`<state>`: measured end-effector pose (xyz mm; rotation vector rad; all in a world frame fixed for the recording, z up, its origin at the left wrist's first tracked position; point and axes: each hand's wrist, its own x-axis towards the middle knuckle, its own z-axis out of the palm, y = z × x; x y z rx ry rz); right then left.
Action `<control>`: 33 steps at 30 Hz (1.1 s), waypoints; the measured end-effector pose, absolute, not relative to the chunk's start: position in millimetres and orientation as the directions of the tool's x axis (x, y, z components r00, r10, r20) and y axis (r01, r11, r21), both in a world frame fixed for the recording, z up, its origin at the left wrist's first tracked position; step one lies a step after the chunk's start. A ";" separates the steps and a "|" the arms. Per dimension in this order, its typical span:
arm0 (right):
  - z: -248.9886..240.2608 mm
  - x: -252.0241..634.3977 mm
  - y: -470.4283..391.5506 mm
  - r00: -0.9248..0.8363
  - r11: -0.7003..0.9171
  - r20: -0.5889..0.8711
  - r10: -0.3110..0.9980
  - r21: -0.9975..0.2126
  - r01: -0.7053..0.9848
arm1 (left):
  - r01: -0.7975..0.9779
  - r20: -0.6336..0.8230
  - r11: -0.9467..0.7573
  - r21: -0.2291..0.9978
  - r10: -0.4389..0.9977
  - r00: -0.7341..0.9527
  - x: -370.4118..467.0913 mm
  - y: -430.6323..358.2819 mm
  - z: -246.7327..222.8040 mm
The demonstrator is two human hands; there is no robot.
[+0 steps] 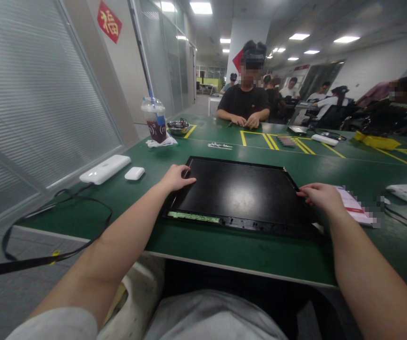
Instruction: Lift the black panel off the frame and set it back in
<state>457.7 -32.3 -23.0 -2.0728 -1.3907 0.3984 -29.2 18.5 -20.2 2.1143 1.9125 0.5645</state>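
Observation:
A black display panel (pixel 242 193) lies flat on the green table in front of me, its dark screen reflecting a light. Along its near edge, on the left, runs a narrow green circuit board (pixel 193 217). My left hand (pixel 175 178) grips the panel's left edge, thumb over the top and the other fingers at the outer side. On the opposite edge, my right hand (pixel 321 196) holds the frame with its fingertips; part of its grip is hidden. Near the panel's lower right corner a pale scrap (pixel 317 227) shows.
Left on the table (pixel 161 177) are a white power bank (pixel 106 169) with a black strap and a small white case (pixel 134 173). Farther back stand a drink cup (pixel 155 123) and a metal bowl (pixel 178 126). A booklet (pixel 354 205) lies right. A person (pixel 244 104) sits opposite.

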 end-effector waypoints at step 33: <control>-28.7 425.4 -37.1 -0.013 0.007 -0.020 1.000 -0.305 0.952 | 0.938 0.069 -0.138 0.318 0.990 0.122 -14.1 9.8 -17.2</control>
